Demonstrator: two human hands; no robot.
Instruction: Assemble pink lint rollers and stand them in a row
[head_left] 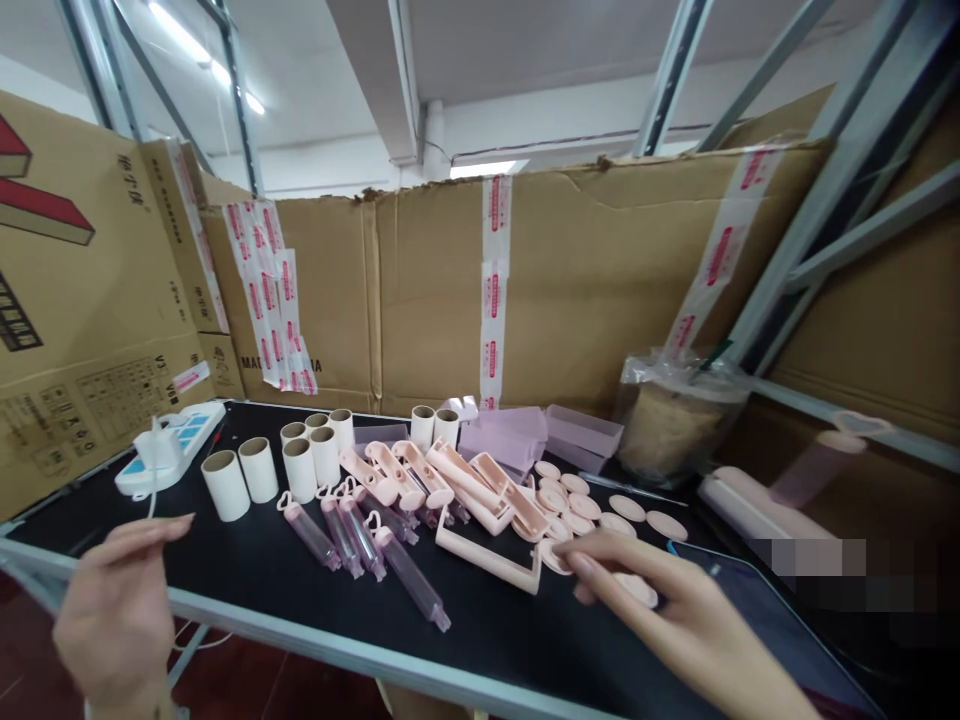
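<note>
My left hand is raised near the table's front left, fingers stretched out and nothing in it. My right hand reaches in from the right with fingers extended. Its fingertips are at the edge of a pale pink disc, beside the end of a pink plastic bracket; whether they touch the disc I cannot tell. Another pink disc is partly hidden by this hand. More pink discs are spread behind it. Several pink plastic housings lie heaped mid-table. In front are clear purple tubes with looped pink caps.
White cylinders stand at the left near a power strip. Purple sheets lie at the back beside a filled plastic bag. A dark tablet and a finished-looking pink-and-purple item are at right. Cardboard walls enclose the table.
</note>
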